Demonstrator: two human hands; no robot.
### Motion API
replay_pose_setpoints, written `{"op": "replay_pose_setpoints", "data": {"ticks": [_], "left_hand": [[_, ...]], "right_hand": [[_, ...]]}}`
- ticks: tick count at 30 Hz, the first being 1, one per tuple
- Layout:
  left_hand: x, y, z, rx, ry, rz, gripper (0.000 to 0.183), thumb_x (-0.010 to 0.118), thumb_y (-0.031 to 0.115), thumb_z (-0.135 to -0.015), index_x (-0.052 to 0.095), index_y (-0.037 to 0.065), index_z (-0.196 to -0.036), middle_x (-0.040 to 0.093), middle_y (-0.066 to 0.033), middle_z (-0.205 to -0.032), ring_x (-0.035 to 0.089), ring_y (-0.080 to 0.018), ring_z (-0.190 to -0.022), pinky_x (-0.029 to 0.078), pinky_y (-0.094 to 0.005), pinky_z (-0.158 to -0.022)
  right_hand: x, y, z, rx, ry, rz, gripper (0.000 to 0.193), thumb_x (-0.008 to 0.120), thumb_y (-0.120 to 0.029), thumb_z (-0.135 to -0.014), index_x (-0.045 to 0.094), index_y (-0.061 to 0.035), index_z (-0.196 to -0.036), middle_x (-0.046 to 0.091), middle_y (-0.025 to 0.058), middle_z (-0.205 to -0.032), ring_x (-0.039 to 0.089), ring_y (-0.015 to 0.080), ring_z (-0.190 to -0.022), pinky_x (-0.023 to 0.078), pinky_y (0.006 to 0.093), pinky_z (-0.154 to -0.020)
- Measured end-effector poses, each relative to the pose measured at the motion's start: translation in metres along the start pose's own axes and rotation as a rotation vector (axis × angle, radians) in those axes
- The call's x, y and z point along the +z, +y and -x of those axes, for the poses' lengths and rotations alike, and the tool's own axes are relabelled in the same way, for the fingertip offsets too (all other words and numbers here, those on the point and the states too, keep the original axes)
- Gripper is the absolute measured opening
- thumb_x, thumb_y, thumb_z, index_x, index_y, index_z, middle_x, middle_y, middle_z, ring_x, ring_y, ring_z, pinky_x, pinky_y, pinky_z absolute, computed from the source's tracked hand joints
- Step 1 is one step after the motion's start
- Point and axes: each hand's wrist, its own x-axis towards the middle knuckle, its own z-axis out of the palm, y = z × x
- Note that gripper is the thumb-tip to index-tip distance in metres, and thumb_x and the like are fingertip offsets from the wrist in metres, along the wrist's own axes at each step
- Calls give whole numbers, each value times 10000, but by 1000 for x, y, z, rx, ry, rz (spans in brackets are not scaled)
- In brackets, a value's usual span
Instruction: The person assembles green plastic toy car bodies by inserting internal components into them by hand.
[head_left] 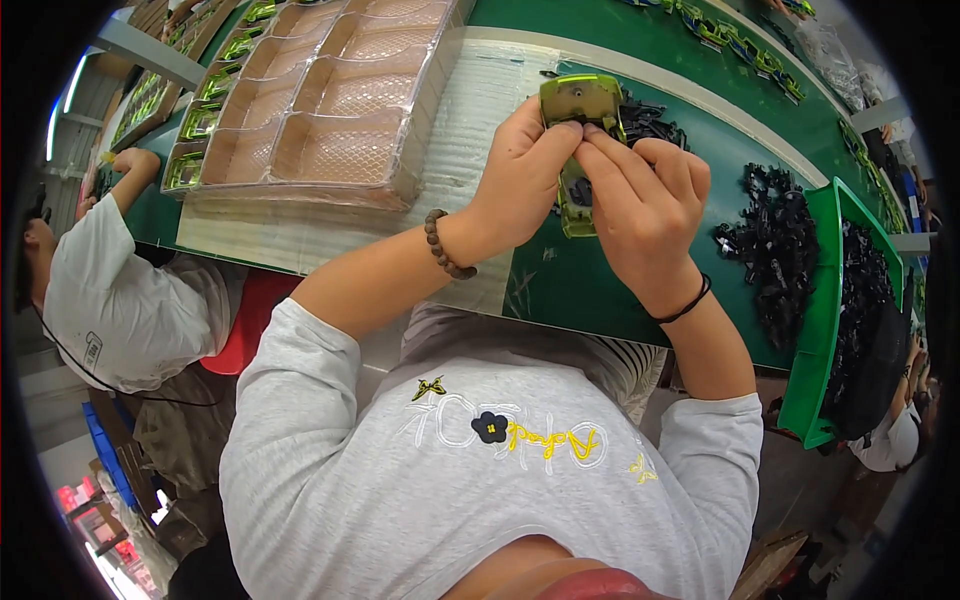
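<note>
A translucent green plastic shell (580, 97), long and narrow, is held up over the workbench between both hands. My left hand (518, 170) grips its left side, thumb bent in toward the middle. My right hand (645, 200) is closed at the shell's centre, fingertips pressed together beside the left thumb. Whether a small part sits between those fingertips is hidden. Dark pieces show inside the shell's lower end. Just behind it lies a heap of small black plastic parts (655, 122). A larger pile of black parts (770, 250) spreads to the right of my right hand.
On the left stands a clear compartmented plastic tray (400, 140), with green shells (200, 122) in its leftmost column. A green bin (822, 300) of black parts sits at the right edge. Another person (130, 290) works at far left. More green shells (745, 55) line the far bench.
</note>
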Motion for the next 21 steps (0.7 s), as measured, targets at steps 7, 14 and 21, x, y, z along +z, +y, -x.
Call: {"op": "replay_pose_setpoints", "data": {"ticks": [7, 14, 21], "left_hand": [[2, -1, 0, 143, 64, -220, 227, 438, 22, -903, 383, -14, -1120, 547, -86, -1001, 520, -90, -898, 439, -230, -761], [5, -4, 4, 219, 64, -401, 239, 434, 37, -908, 381, -22, -1133, 553, -83, -968, 523, -90, -835, 444, -233, -714], [3, -6, 4, 244, 22, -595, 234, 447, 39, -893, 398, -5, -1118, 549, -71, -878, 508, -97, -757, 434, -237, -651]], "right_hand": [[4, 4, 5, 96, 90, -200, 227, 637, -50, -714, 607, -63, -939, 637, 39, -964, 531, 149, -779, 399, 295, -718], [7, -4, -5, 798, -25, -949, 328, 562, -86, -850, 498, 8, -1158, 614, 119, -977, 588, 197, -854, 463, 272, -754], [15, 0, 3, 882, 31, -1091, 257, 556, -72, -864, 534, 14, -1105, 637, 80, -896, 579, 109, -787, 463, 240, -692]]}}
